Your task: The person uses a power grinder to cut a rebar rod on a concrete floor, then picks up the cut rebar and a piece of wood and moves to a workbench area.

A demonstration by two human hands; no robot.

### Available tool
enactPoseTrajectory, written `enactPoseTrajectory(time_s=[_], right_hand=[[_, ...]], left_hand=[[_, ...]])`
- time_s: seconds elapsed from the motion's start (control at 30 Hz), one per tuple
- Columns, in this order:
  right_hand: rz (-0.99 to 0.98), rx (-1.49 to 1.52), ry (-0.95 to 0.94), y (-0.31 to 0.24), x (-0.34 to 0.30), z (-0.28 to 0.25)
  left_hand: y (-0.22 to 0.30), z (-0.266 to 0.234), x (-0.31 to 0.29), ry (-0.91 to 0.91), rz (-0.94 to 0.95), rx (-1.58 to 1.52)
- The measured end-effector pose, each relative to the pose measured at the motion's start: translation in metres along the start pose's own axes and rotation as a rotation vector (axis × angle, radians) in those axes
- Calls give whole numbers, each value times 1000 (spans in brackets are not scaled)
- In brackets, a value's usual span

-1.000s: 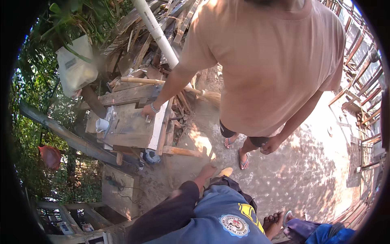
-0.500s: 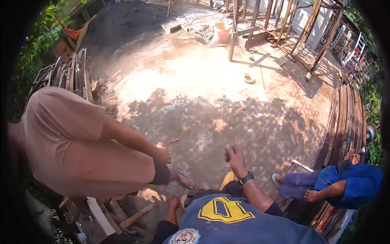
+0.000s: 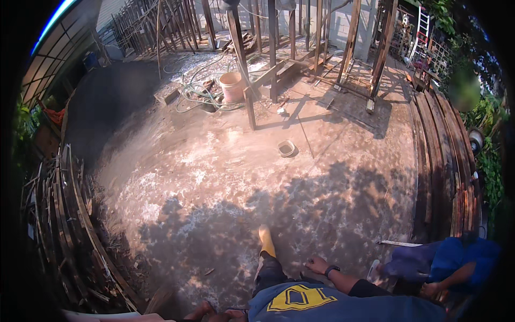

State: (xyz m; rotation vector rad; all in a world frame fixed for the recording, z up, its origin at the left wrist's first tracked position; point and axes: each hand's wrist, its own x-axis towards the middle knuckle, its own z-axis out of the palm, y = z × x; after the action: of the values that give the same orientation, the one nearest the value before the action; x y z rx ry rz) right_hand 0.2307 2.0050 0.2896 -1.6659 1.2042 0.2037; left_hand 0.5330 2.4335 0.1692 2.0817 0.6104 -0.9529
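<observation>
My right hand hangs over the shaded ground at the lower middle, a dark watch on its wrist. Its fingers are loosely curled, and nothing shows in them. At the bottom edge, my left hand is partly cut off; its fingers cannot be made out. Another person's hand seems to be close beside it. My yellow boot steps forward on the ground.
Long boards are stacked along the right, and thin timber lies at the left. Ahead are a square container, an orange bucket, a hose and upright posts. A person in blue is at the lower right.
My view has tilted up and moved forward. My yellow boot has come ahead; both my hands sit lower in view. The person at the left has mostly dropped out of sight.
</observation>
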Motion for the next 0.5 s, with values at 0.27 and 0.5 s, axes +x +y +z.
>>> enactPoseTrajectory(time_s=[0.27, 0.5], right_hand=[[542, 280, 500, 111, 34, -112], [622, 712, 532, 79, 146, -141]], left_hand=[[401, 221, 47, -239, 260, 163], [775, 401, -10, -366, 762, 63]])
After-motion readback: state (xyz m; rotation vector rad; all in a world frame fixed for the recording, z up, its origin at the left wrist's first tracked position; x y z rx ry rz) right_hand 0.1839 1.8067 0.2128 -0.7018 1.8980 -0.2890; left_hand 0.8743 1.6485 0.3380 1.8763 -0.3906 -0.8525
